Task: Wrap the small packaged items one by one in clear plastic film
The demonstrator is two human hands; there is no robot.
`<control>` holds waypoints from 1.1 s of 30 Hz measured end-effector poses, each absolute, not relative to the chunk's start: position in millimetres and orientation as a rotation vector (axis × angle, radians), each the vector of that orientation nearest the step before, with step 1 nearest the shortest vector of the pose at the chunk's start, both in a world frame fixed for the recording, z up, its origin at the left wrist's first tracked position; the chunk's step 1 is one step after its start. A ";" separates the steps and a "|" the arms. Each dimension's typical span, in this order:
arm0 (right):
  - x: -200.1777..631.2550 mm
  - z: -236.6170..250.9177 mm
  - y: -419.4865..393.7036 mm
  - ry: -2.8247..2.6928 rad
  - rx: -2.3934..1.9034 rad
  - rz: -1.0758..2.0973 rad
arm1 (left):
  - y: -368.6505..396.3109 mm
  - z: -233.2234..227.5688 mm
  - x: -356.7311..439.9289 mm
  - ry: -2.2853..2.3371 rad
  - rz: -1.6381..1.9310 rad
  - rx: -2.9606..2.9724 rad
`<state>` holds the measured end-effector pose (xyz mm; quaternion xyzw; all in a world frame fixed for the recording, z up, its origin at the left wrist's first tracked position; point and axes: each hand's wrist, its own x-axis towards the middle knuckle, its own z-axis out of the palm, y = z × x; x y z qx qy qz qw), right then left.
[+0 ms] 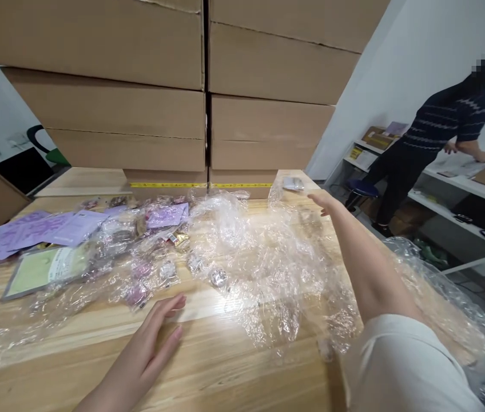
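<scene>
Over the front of the wooden table, my left hand (154, 335) is open and holds nothing, fingers and thumb apart. It is nearest to a small pink item in clear wrap (138, 292). My right arm reaches far out to the right, and my right hand (322, 201) is open near the table's back right corner, close to a small flat silvery packet (293, 183). Crumpled clear plastic wrap (277, 269) spreads across the middle between my hands. Small round wrapped pieces (218, 278) lie along its left edge.
Purple printed packets (75, 227) and a pale green pouch (49, 266) cover the left side. Large cardboard boxes (139, 114) are stacked behind the table. More clear plastic (444, 297) lies at the right. A person (435, 126) leans over white shelving (482, 187).
</scene>
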<state>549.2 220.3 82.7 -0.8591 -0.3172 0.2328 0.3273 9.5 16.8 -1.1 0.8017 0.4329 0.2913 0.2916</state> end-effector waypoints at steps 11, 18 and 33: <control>461.1 32.5 256.5 -1.359 -2.014 0.658 | 11.0 4.4 13.2 1.083 0.774 2.253; 393.1 57.8 219.4 -1.478 -1.836 0.388 | 6.2 15.0 10.7 1.031 0.726 1.992; 196.8 21.3 -8.8 -2.902 -0.246 0.493 | 23.9 34.3 -5.8 0.982 0.918 1.423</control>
